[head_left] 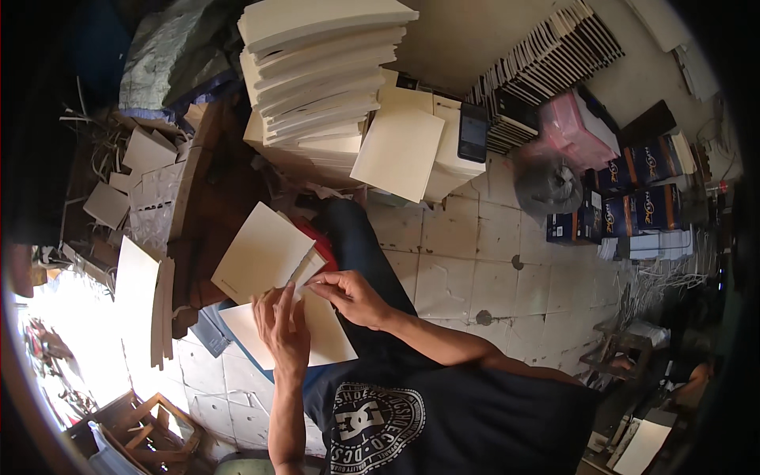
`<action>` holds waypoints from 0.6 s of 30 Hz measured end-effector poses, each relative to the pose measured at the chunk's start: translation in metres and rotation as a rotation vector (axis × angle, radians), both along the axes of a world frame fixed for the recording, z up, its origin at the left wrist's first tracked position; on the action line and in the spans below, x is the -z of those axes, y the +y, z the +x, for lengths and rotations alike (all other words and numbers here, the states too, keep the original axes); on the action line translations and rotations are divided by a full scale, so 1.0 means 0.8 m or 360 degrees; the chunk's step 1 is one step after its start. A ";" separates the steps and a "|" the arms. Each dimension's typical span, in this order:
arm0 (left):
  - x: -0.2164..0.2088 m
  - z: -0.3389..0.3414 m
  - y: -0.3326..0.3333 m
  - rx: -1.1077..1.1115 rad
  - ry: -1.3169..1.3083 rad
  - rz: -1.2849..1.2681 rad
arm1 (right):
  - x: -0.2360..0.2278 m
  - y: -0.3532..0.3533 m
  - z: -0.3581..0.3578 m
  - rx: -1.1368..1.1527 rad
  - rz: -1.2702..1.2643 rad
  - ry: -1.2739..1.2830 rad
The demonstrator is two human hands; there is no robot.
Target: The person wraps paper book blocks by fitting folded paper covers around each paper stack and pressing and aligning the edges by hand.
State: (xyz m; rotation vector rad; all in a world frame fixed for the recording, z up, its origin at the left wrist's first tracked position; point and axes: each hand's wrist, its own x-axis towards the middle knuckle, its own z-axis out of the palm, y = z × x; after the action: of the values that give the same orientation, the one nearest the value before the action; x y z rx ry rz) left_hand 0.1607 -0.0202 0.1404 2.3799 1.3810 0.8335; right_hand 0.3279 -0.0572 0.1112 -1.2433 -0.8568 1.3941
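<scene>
A cream-coloured stack of paper (261, 249), like an unbound book block, lies tilted at my lap with its edge facing my hands. Below it a second cream sheet or block (328, 336) rests on a blue board across my thigh. My left hand (283, 324) lies over the paper with its fingers stretched and somewhat apart, fingertips at the meeting edges. At the same edges my right hand (352, 299) has thumb and forefinger pinched together. A small white bit shows between the hands, but what the right fingers hold is too small to tell.
Tall stacks of paper blocks (317, 87) stand ahead, beside a loose cream sheet (400, 150) and a phone (473, 131) on another stack. Dark-covered books (546, 63) line the wall. At left are a wooden bench (202, 182), paper scraps and standing blocks (142, 293).
</scene>
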 end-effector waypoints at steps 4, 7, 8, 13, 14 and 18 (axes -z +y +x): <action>0.014 0.020 0.010 0.0184 -0.0112 -0.0062 | -0.015 -0.012 0.019 0.0109 0.0197 0.0125; 0.026 0.039 -0.002 0.0185 -0.0265 -0.0046 | -0.013 -0.018 0.025 0.0200 0.0072 -0.0193; 0.024 0.043 -0.004 0.0196 -0.0253 -0.0046 | -0.007 -0.017 0.026 0.0211 0.0072 -0.0181; 0.021 0.049 -0.014 0.0101 -0.0250 -0.0131 | 0.014 -0.017 0.013 0.0198 0.0074 0.0072; 0.022 0.049 -0.011 0.0121 -0.0337 -0.0142 | 0.007 -0.017 0.013 0.0262 0.0146 0.0081; -0.027 0.071 0.052 0.0679 -0.0430 0.0283 | -0.013 -0.036 0.063 0.0268 0.0153 -0.0115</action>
State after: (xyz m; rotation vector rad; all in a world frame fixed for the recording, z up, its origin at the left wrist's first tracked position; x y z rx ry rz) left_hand 0.2173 0.0217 0.1619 2.4439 0.6876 1.1313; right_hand 0.3782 -0.0863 0.1212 -1.2680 -0.8381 1.1674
